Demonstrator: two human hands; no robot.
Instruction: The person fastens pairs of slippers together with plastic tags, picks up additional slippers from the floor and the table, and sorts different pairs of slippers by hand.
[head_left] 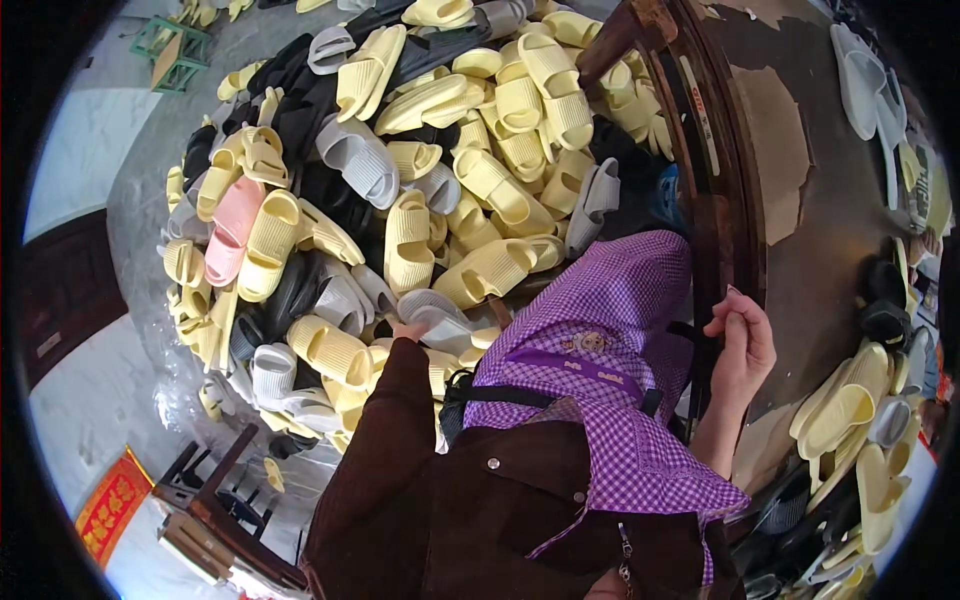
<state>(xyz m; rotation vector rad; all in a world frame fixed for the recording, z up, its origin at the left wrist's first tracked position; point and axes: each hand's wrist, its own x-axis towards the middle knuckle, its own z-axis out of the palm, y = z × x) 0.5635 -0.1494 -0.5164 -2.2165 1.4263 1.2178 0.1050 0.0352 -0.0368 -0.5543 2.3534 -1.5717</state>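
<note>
My left hand reaches into a large heap of slippers. Its fingers are apart, next to a light grey slipper and above a yellow slipper; part of the hand is hard to make out. Over the edge of a dark wooden table on my right, my right hand is raised with its fingers curled in, and nothing shows in them. Most slippers in the heap are ribbed yellow ones, mixed with grey and black ones. One pink slipper lies at the left of the heap.
On the right tabletop lie torn cardboard, a pair of white slippers and piled yellow slippers. A green stool frame stands at the far left. A wooden bench is at the lower left.
</note>
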